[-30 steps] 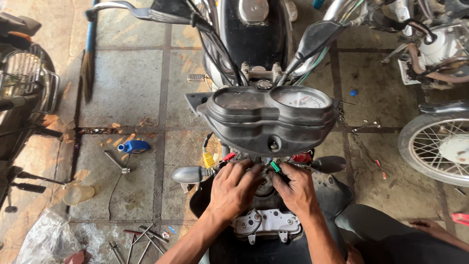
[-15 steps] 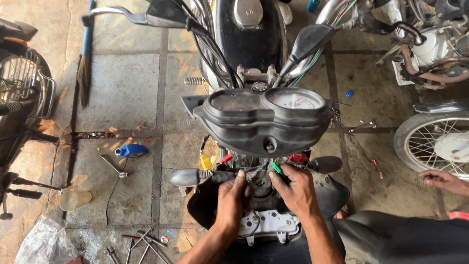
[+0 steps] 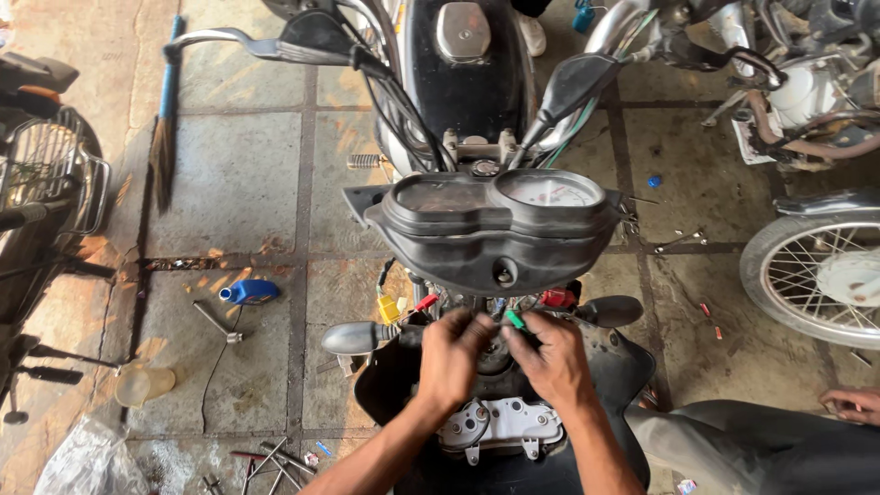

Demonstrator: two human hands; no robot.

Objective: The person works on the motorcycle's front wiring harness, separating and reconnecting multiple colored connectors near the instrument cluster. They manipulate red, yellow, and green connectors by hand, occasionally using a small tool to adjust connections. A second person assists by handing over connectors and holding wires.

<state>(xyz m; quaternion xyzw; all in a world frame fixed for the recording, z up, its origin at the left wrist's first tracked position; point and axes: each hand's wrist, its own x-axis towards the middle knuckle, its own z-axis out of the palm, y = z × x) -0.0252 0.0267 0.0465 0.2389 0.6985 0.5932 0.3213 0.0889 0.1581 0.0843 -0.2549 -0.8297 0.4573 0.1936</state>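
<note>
1. The left hand (image 3: 451,359) and the right hand (image 3: 550,357) work side by side just under the black instrument cluster (image 3: 495,229) of a motorcycle, over its opened headlight area.
2. The bundle of wires (image 3: 490,307) hangs from below the cluster, right at the fingertips of both hands; a green connector (image 3: 515,319) sits against the right hand's fingers (image 3: 530,332).
3. The right fingers are pinched together around the green connector. The left fingers are curled in toward the wires, but I cannot tell whether they grip anything.
4. A yellow connector (image 3: 390,309) and a red connector (image 3: 426,302) lie just left of the left hand; another red plug (image 3: 555,297) is above the right hand.
5. A grey turn signal (image 3: 350,338) juts out left of the hands, a dark one (image 3: 612,312) to the right.
6. On the floor (image 3: 238,183) to the left lie a blue bottle (image 3: 249,292) and a wrench (image 3: 216,322), well apart from the hands.
7. Another person's hand (image 3: 852,403) shows at the right edge.
</note>
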